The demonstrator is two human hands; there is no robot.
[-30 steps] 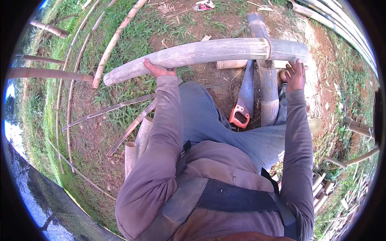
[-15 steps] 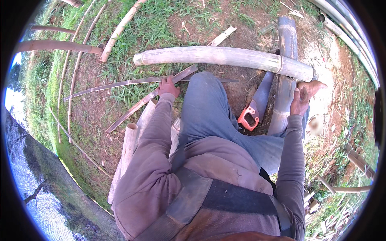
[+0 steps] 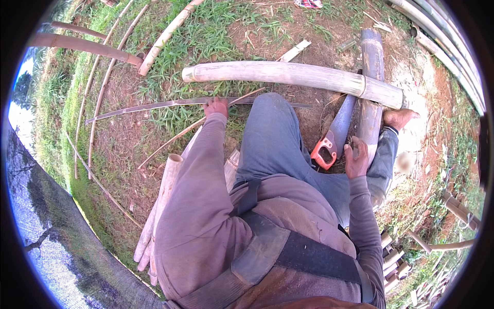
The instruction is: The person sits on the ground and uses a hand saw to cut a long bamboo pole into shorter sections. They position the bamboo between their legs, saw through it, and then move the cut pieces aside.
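Note:
My left hand [image 3: 216, 107] is closed on a thin split bamboo strip [image 3: 175, 136], which slants from the ground at left up past my knee and shows its narrow edge. Under it, touching my fingers, a longer dark bamboo strip [image 3: 146, 106] lies across the grass. My right hand [image 3: 357, 157] hovers with fingers apart and slightly curled, holding nothing, just right of a handsaw [image 3: 341, 123] with an orange handle. The saw leans by a thick bamboo log [image 3: 372, 54]. Across that log rests a pale bamboo pole [image 3: 278, 72].
Cut bamboo lengths [image 3: 167, 180] lie beside my left arm, partly hidden by it. Long poles [image 3: 442, 54] run along the far right. Thin poles [image 3: 103, 77] lie on the grass at left. A dark net sheet [image 3: 56, 221] hangs at lower left. Short offcuts [image 3: 393, 262] are piled at lower right.
The slanting strip has turned in my left hand from its broad face to its edge. My right hand has moved from beside my foot back toward the saw handle.

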